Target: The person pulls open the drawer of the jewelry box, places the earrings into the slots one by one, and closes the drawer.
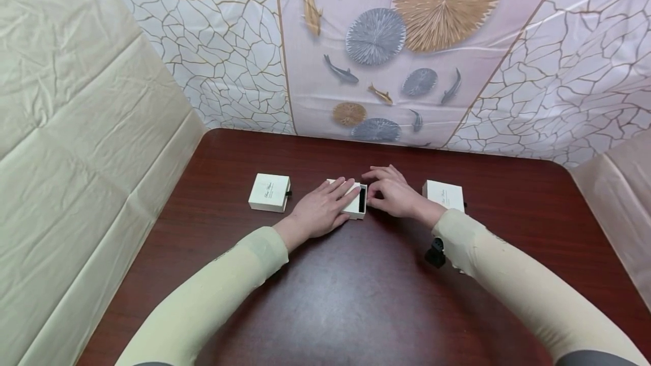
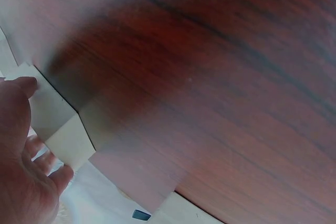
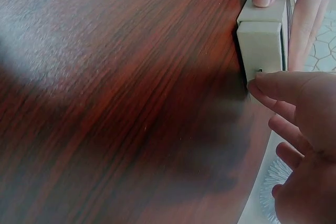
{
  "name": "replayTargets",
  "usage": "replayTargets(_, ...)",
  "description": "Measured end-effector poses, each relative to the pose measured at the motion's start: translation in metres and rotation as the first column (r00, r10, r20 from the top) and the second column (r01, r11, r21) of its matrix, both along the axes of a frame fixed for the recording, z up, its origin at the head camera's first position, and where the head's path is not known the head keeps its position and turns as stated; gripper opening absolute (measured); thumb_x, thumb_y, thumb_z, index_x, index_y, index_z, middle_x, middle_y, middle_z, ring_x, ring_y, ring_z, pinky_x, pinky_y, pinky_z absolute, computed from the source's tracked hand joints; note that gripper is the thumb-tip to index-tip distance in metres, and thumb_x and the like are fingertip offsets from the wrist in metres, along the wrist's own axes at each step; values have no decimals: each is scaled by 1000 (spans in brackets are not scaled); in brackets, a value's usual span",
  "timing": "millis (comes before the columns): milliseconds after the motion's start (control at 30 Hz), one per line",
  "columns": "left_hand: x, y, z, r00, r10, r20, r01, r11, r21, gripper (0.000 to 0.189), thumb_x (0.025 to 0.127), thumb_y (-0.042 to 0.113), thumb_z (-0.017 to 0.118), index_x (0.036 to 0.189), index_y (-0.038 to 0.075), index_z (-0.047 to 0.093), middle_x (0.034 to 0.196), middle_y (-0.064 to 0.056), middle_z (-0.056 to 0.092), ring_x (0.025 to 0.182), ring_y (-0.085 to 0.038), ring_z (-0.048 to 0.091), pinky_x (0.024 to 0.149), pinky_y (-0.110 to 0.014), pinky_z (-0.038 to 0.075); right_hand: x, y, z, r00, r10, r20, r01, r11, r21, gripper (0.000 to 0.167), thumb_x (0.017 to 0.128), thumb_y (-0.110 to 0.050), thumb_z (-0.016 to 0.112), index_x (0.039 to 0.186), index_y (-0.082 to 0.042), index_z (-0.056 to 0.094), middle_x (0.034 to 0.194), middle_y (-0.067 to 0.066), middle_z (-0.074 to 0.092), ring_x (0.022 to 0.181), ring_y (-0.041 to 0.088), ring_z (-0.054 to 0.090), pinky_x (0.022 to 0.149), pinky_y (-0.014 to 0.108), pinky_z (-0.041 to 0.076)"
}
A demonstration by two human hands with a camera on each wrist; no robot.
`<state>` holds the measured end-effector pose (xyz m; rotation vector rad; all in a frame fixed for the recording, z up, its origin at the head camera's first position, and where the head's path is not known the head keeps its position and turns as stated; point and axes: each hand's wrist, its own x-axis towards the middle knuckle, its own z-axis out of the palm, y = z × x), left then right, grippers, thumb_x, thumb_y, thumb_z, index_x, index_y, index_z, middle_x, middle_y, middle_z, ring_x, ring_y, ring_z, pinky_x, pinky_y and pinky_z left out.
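Observation:
In the head view my left hand [image 1: 321,206] lies over a small white drawer box [image 1: 352,208] on the table. Its thumb presses the near side while the fingers reach across the top, so it grips the outer sleeve. The drawer [image 3: 260,45] stands partly out on the right, with a dark strip of its inside showing. My right hand [image 1: 394,192] is at that drawer front, thumb and index finger pinching a small dark pull tab [image 3: 260,70], mostly hidden by the fingertips. The other fingers of this hand are loosely bent and hold nothing.
On the dark red wooden table [image 1: 325,298] a similar white box [image 1: 269,192] with a dark tab stands to the left. Another white box [image 1: 443,194] lies to the right, partly behind my right wrist. Patterned cloth [image 1: 229,44] hangs behind the table.

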<state>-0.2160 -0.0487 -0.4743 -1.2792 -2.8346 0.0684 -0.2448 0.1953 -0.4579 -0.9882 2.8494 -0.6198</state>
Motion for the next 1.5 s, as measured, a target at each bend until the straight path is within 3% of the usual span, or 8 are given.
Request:
replayTargets(767, 3, 8, 2, 1000, -5, 4, 5, 1000, 4, 69, 112, 44, 53, 170, 13, 31, 175, -11, 30, 161, -29, 30, 130, -46, 27, 6, -1, 0, 998, -49, 43, 50, 999, -15, 16, 94, -15, 79, 81, -17, 72, 148, 22, 61, 153, 46, 38, 125, 73, 16)
replayTargets(1033, 3, 7, 2, 1000, -5, -5, 5, 1000, -22, 69, 113, 44, 51, 170, 13, 29, 176, -11, 28, 161, -29, 30, 130, -46, 28, 15, 16, 14, 998, -45, 34, 43, 998, 34, 12, 94, -19, 82, 96, -13, 73, 147, 23, 62, 151, 47, 40, 126, 72, 16)
replayTargets(1267, 1, 5, 3, 1000, -4, -8, 4, 1000, -14, 69, 113, 44, 52, 170, 12, 30, 175, -12, 30, 160, -30, 31, 129, -46, 30, 28, 39, 28, 1000, 1, -31, 1, 997, 78, 28, 92, -19, 85, 115, -6, 74, 146, 24, 61, 148, 48, 43, 124, 74, 19)
replayTargets(1500, 0, 2, 10, 999, 8, 50, -7, 1000, -25, 69, 113, 44, 52, 170, 12, 30, 175, -11, 30, 161, -30, 30, 130, -46, 28, 38, 60, 40, 993, 19, -116, -6, 994, 109, 42, 90, -18, 86, 127, -3, 73, 146, 25, 61, 144, 49, 47, 121, 73, 27)
